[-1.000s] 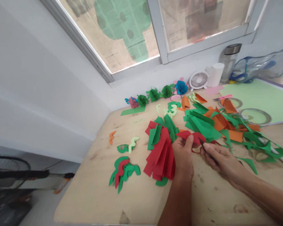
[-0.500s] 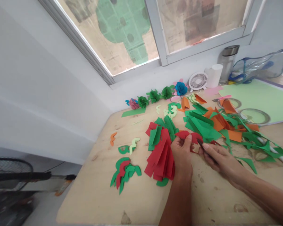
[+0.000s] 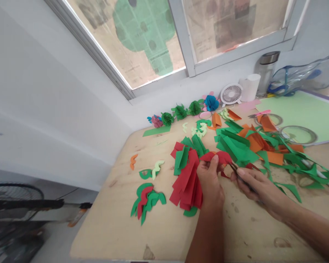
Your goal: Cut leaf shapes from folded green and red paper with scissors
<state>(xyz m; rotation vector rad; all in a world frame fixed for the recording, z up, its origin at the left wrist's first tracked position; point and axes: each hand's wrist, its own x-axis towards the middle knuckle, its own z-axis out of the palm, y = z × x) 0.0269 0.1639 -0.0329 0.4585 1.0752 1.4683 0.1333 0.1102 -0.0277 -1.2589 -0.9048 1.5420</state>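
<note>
My left hand [image 3: 211, 179] pinches a curved red paper piece [image 3: 222, 157] between thumb and fingers. Just to its right, my right hand [image 3: 252, 184] grips a pair of scissors [image 3: 232, 166], whose dark blades point at the right end of the red piece; my fingers cover most of the handles. Beside my left wrist lies a fanned pile of red paper strips [image 3: 188, 182], with green folded paper [image 3: 181, 159] on top. Further left rests a heap of cut wavy shapes [image 3: 148, 201], green with a red one on top.
Green and orange paper [image 3: 234, 144] and scraps spread across the right side. Tape rings [image 3: 298, 135] lie on a light green sheet [image 3: 323, 117]. Along the wall stand paper flowers [image 3: 180, 112], a small fan [image 3: 231, 94], a white cup [image 3: 252, 87] and a bottle [image 3: 267, 73].
The red piece and my left hand have shifted slightly left, away from the scissors. The scissor blades now show clear of the paper's right end, slightly parted.
</note>
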